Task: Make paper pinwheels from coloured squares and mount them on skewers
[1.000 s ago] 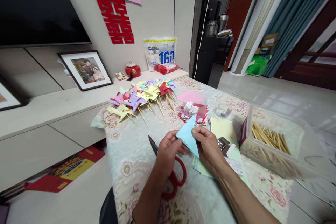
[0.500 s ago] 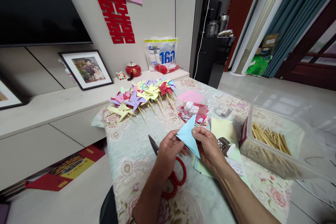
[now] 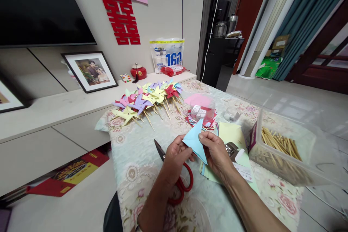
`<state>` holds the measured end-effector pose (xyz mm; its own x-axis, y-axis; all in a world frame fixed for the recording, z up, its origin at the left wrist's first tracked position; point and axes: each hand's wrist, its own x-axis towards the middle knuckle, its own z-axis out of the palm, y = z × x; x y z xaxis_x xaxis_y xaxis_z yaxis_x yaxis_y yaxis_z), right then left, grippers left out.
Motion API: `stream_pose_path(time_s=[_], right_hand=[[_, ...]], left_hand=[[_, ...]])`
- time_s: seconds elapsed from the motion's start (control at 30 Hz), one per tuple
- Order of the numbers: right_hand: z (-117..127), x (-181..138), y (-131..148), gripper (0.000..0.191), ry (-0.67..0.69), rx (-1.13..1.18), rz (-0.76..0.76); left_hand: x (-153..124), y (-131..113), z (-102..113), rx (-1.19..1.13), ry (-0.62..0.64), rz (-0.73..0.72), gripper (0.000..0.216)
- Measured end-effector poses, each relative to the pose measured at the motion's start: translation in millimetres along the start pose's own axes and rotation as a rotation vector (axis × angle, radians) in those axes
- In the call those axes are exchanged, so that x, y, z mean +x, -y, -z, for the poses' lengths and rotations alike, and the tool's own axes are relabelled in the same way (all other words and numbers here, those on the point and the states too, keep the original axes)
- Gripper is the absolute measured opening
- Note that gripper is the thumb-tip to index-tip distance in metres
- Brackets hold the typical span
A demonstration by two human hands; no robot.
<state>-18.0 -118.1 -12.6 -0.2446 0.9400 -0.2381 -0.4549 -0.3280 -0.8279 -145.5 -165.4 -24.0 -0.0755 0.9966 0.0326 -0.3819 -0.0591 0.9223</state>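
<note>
A light blue sheet of paper point(image 3: 196, 139), folded into a triangle with a slit along its middle, is held up over the table. My left hand point(image 3: 177, 154) is closed on its left edge, fingers partly behind it. Thumb against the front, my right hand point(image 3: 216, 150) pinches its right side. Scissors with red handles point(image 3: 187, 177) lie under my left wrist, their dark blades showing to the left. Below my right hand is a stack of coloured paper sheets point(image 3: 230, 132), with a small opened box point(image 3: 233, 151) on top.
Finished paper pinwheels on sticks point(image 3: 148, 98) lie at the table's far left. A clear plastic tub point(image 3: 282, 166) of wooden sticks stands at right. A clear container point(image 3: 202, 111) rests on coloured paper scraps behind the blue paper, beside a small round clear dish point(image 3: 232, 114).
Both hands and the blue paper stay almost still. The camera view has shifted very slightly.
</note>
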Motion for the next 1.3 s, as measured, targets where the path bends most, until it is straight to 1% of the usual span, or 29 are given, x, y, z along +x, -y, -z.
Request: stream_pose_path(time_s=[0.33, 0.57, 0.77, 0.87, 0.93, 1.07, 1.17, 1.3], right_hand=[[-4.0, -4.1, 3.9, 0.031, 0.024, 0.002, -0.011], [-0.7, -1.1, 1.7, 0.033, -0.032, 0.003, 0.008], [0.6, -0.9, -1.3, 0.032, -0.006, -0.016, 0.034], [0.3, -2.8, -2.5, 0.03, 0.024, -0.062, 0.041], [0.1, -3.7, -3.0, 0.029, 0.036, -0.105, 0.052], [-0.3, -4.1, -3.5, 0.027, 0.063, -0.155, 0.078], [-1.4, -4.1, -3.8, 0.026, 0.102, -0.146, 0.059], [-2.3, -3.9, -5.2, 0.032, 0.067, -0.129, 0.034]], left_hand=[[-2.5, -2.5, -3.9, 0.002, -0.014, 0.021, 0.037], [-2.2, -2.8, -2.8, 0.01, 0.002, 0.06, 0.039], [0.3, -0.3, -1.5, 0.04, -0.028, 0.025, 0.033], [0.7, 2.3, 1.5, 0.06, -0.05, 0.009, 0.027], [0.7, 4.7, 3.4, 0.033, -0.057, -0.005, 0.025], [1.5, 9.3, 5.3, -0.042, -0.073, -0.02, 0.031], [2.4, 10.7, 5.9, -0.044, -0.101, -0.012, 0.036], [2.4, 10.9, 7.0, 0.001, -0.127, 0.003, 0.038]])
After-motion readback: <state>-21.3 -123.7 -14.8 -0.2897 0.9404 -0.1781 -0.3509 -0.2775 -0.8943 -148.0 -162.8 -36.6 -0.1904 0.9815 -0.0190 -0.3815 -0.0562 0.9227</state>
